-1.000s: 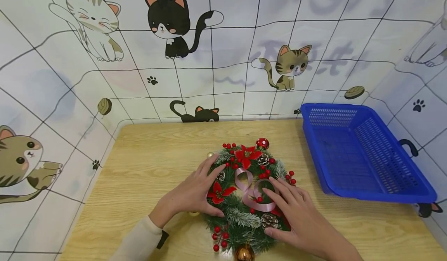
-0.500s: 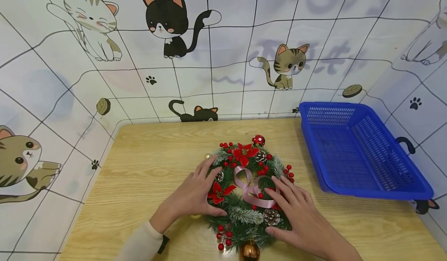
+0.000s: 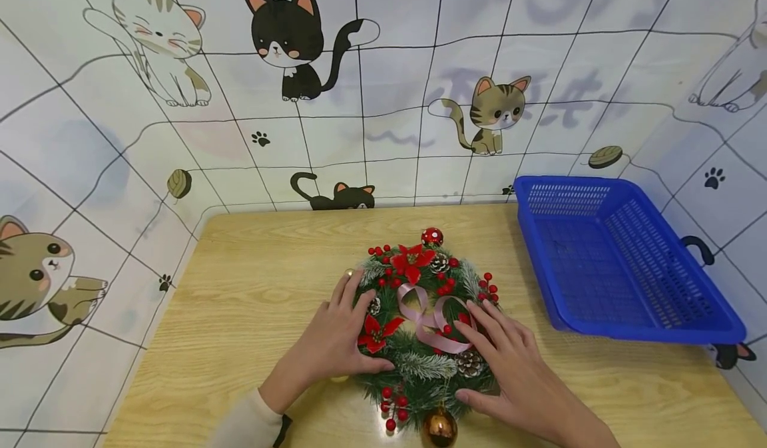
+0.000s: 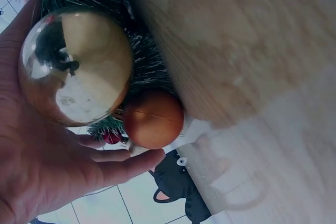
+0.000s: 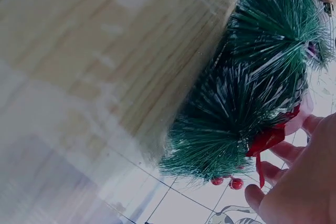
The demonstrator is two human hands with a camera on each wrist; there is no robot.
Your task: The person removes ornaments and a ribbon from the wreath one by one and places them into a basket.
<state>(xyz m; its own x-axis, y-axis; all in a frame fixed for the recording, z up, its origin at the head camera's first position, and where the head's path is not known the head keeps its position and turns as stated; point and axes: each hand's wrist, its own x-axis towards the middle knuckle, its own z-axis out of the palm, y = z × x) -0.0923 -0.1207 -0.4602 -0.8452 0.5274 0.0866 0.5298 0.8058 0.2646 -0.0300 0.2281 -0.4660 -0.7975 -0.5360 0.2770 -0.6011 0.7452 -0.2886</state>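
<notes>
A Christmas wreath [image 3: 422, 367] of frosted green needles lies on the table in front of me, with red poinsettias [image 3: 412, 261], pine cones, berries and baubles on it. A loop of pink ribbon [image 3: 446, 343] rests over its middle. My left hand [image 3: 335, 335] grips the left side, thumb and fingers spread over the edge. In the left wrist view, a shiny gold bauble [image 4: 79, 66] and a smaller orange-brown one [image 4: 155, 119] sit beside that palm. With its fingers over the ribbon and needles, my right hand [image 3: 518, 365] holds the right side; a red petal [image 5: 268, 139] shows by its fingertips.
A blue plastic basket [image 3: 605, 268] stands at the right on the wooden table [image 3: 257, 268]. Behind and at both sides rises a white cloth [image 3: 395, 88] printed with cats. A copper bauble [image 3: 440, 428] hangs off the wreath's near edge.
The wreath has turned counterclockwise: its red spotted ball at the far side went left, the copper bauble at the near side went right. Both hands stay on it, the left shifting slightly.
</notes>
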